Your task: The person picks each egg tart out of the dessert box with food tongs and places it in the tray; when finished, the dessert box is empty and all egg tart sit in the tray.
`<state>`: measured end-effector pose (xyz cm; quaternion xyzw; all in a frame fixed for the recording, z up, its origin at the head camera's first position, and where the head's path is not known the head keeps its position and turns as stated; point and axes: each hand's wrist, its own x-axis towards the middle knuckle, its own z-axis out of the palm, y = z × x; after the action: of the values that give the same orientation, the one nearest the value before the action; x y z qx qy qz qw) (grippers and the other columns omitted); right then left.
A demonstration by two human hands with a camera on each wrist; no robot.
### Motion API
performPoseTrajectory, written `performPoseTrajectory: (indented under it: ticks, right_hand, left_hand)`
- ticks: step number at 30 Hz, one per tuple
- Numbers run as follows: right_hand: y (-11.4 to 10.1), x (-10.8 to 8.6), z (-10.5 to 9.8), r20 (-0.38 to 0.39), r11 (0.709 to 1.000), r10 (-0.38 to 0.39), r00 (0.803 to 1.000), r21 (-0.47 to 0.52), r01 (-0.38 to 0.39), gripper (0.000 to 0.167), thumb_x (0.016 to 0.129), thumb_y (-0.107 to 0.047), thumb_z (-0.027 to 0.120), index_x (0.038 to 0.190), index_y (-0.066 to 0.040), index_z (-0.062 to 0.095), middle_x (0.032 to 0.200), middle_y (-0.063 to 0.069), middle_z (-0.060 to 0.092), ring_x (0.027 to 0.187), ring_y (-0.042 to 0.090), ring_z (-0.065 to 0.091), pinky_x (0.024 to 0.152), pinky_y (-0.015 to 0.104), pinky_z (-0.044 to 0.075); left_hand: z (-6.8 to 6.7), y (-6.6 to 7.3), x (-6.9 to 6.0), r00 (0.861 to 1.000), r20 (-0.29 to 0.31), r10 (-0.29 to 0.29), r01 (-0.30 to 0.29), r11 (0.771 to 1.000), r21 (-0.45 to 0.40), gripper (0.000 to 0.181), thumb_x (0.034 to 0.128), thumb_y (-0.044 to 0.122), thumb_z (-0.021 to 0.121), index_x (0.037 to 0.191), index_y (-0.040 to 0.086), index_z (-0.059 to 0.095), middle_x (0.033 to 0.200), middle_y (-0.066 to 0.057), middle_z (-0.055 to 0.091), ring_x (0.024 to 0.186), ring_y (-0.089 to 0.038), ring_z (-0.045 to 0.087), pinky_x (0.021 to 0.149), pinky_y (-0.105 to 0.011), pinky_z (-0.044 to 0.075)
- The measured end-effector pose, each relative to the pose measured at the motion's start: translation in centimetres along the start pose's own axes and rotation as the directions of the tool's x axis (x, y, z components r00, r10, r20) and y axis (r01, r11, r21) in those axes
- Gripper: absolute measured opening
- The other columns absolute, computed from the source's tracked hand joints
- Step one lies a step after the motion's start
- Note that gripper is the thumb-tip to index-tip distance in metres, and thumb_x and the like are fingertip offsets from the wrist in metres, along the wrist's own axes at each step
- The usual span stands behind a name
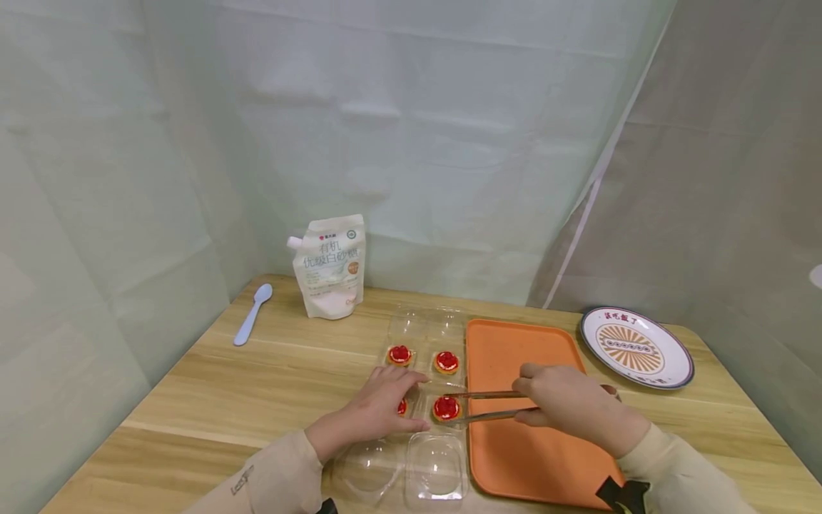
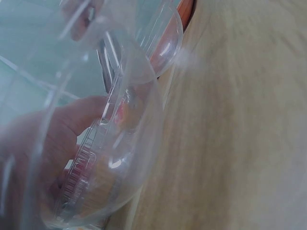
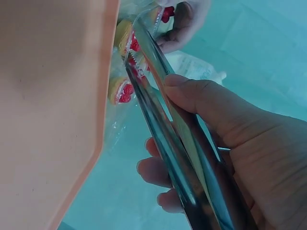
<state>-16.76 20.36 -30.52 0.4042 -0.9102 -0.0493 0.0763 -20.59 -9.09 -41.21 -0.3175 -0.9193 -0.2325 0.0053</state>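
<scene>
Nearest, 2 beige sleeves (image 1: 276,475) reach in over a light wood-grain table (image 1: 193,435). Between them lies clear plastic packaging with rounded compartments (image 1: 438,475), 2 of its domed sections at the near end. Just beyond these, the left hand (image 1: 379,403) rests on the packaging, its thumb and index finger spread apart around the near-left compartment; what the other fingertips do, I cannot tell. The right hand (image 1: 574,400) pinches a pair of long silver metal tongs (image 1: 494,413) between thumb and fingers. The tongs' 2 tips stand apart, 1 on either side of the near-right round golden tart with glossy red topping (image 1: 447,408); whether they touch it is unclear. That tart sits in its clear compartment. A matching tart (image 1: 402,407) shows partly behind the left hand, and 2 more lie in the next row, the far-left tart (image 1: 399,355) and the far-right tart (image 1: 446,363).

Right beside the packaging lies a rectangular orange tray (image 1: 523,457), under the tongs and right hand. Farther off, a round white plate with a dark rim and orange rays (image 1: 661,343) lies to the right, a pale blue plastic spoon (image 1: 255,314) to the left. At the back stands a white spouted pouch with printed characters (image 1: 332,275), before a pale hanging cloth (image 1: 417,143).
</scene>
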Motion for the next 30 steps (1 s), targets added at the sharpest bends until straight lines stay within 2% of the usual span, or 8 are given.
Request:
performPoseTrajectory:
  ticks: [11, 20, 30]
  right_hand:
    - [0.0, -0.3, 0.3, -0.031, 1.000, -0.002, 1.000, 0.007, 0.002, 0.020, 0.077, -0.033, 0.077, 0.081, -0.016, 0.066, 0.071, -0.009, 0.049, 0.054, 0.001, 0.045, 0.049, 0.019, 0.041]
    - [0.1, -0.6, 0.0, -0.045, 1.000, -0.004, 0.999, 0.021, 0.005, 0.020, 0.078, -0.031, 0.077, 0.084, -0.015, 0.067, 0.073, -0.008, 0.052, 0.055, 0.002, 0.048, 0.049, 0.019, 0.042]
    - [0.1, -1.5, -0.4, -0.048, 0.995, 0.070, 0.996, 0.075, -0.067, 0.019, 0.079, -0.030, 0.076, 0.089, -0.017, 0.069, 0.076, -0.011, 0.052, 0.056, 0.000, 0.047, 0.049, 0.018, 0.040]
  left_hand:
    - [0.0, 0.0, 0.0, 1.000, 0.000, -0.006, 0.006, 1.000, -0.007, 0.074, 0.0742, 0.052, 0.075, 0.134, 0.016, 0.052, 0.132, -0.004, 0.058, 0.127, -0.026, 0.046, 0.112, -0.048, 0.031]
    - [0.0, 0.0, 0.0, 1.000, 0.008, -0.017, 0.018, 0.999, -0.038, 0.073, 0.0746, 0.051, 0.075, 0.134, 0.017, 0.052, 0.133, -0.005, 0.057, 0.130, -0.029, 0.044, 0.117, -0.054, 0.023]
    - [0.0, 0.0, 0.0, 1.000, 0.007, -0.016, 0.016, 1.000, -0.026, 0.073, 0.0746, 0.051, 0.075, 0.134, 0.016, 0.052, 0.133, -0.005, 0.057, 0.130, -0.029, 0.044, 0.116, -0.053, 0.025]
